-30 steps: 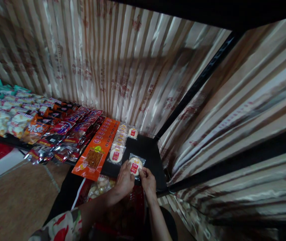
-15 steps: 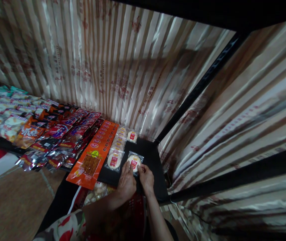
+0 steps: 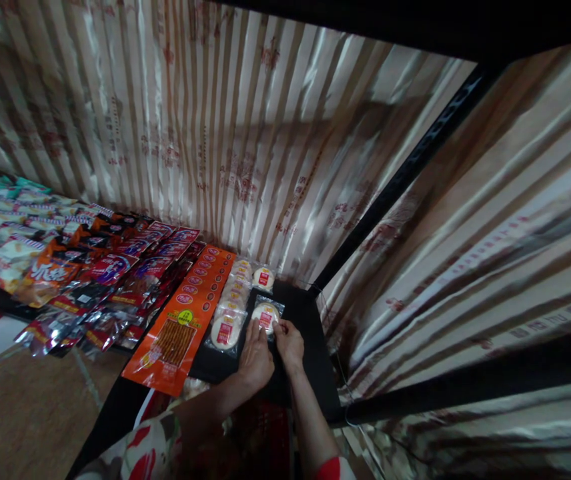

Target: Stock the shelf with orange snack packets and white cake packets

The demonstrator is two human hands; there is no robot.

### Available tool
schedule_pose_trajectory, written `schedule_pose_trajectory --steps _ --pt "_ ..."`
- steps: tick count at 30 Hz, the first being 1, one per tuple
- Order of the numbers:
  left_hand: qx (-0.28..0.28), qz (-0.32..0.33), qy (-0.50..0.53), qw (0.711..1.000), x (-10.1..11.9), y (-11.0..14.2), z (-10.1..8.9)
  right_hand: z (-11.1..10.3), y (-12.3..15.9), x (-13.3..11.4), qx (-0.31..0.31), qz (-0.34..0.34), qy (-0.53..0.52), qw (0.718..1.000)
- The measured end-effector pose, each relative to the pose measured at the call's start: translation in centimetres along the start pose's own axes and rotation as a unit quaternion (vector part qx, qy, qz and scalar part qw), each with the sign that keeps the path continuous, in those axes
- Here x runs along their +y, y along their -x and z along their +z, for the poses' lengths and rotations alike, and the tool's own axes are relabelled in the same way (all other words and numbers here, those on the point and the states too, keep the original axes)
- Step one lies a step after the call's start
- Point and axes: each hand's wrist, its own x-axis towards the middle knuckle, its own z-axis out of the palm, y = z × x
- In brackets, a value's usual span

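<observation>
A round, pale rice cracker in a clear wrapper with a red label lies on the black shelf. My left hand holds its near left edge, fingers close together. At the near right edge, my right hand pinches the wrapper between thumb and fingers. Just left runs a row of overlapping wrapped crackers, and behind sits a single wrapped cracker against the curtain.
Left of the crackers lies a long orange snack packet. Dark red packets and other bagged snacks continue leftward. A pleated curtain hangs behind, with a slanted black post at the right corner.
Both hands have slid the wrapped cracker a little toward the back of the shelf, closer to the single one behind it. The view has shifted slightly.
</observation>
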Motion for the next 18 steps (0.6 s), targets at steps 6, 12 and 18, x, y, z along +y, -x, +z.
schedule_pose_trajectory --steps 6,12,18 --pt "-0.029 -0.027 0.005 0.999 0.4 -1.8 -0.2 0.7 -1.8 -0.6 0.003 -0.005 0.027 1.0" --pt "-0.032 -0.04 0.012 0.999 0.7 -4.0 0.1 1.5 -3.7 -0.6 0.025 -0.022 0.044 0.998" --pt "-0.007 -0.051 0.025 0.998 0.8 -5.9 0.1 2.1 -5.1 -0.6 0.034 -0.022 0.049 0.998"
